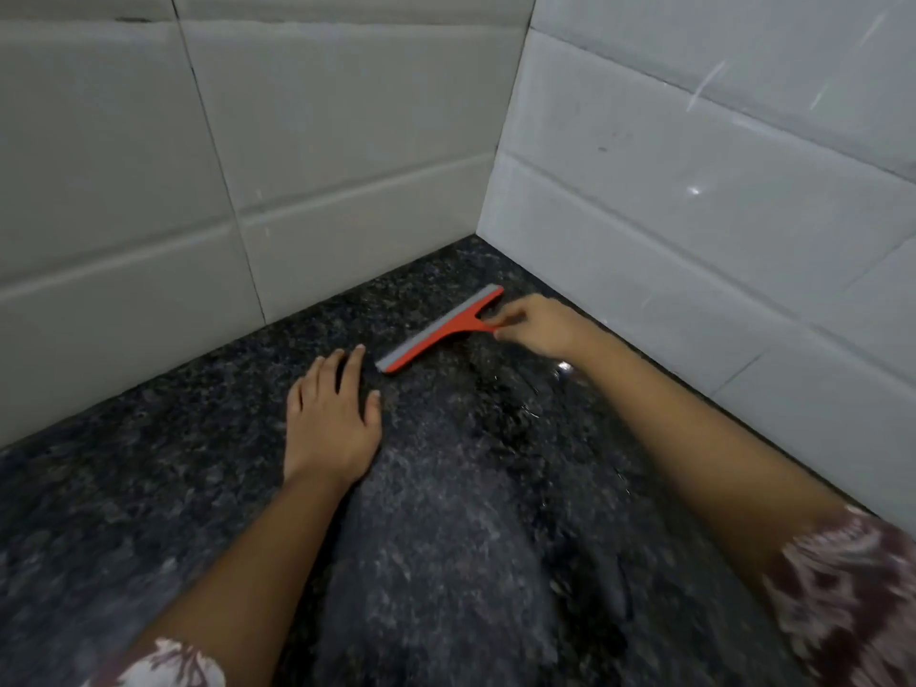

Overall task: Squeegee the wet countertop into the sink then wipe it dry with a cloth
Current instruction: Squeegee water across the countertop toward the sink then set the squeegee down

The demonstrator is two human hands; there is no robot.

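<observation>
One squeegee (441,328) in right hand (538,323); left hand (331,414) flat on countertop (124,488).

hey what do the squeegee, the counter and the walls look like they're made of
Red T-shaped squeegee: probably moulded plastic, matte, with a grey, likely rubber, blade strip. Dark speckled countertop: looks like polished granite, given the mottled grain and wet sheen. Pale grey wall tiles: likely glazed ceramic, smooth, with visible joints.

Right hand (538,324) pinching red squeegee (441,329) handle, left hand (329,419) flat on countertop (148,488)
</observation>
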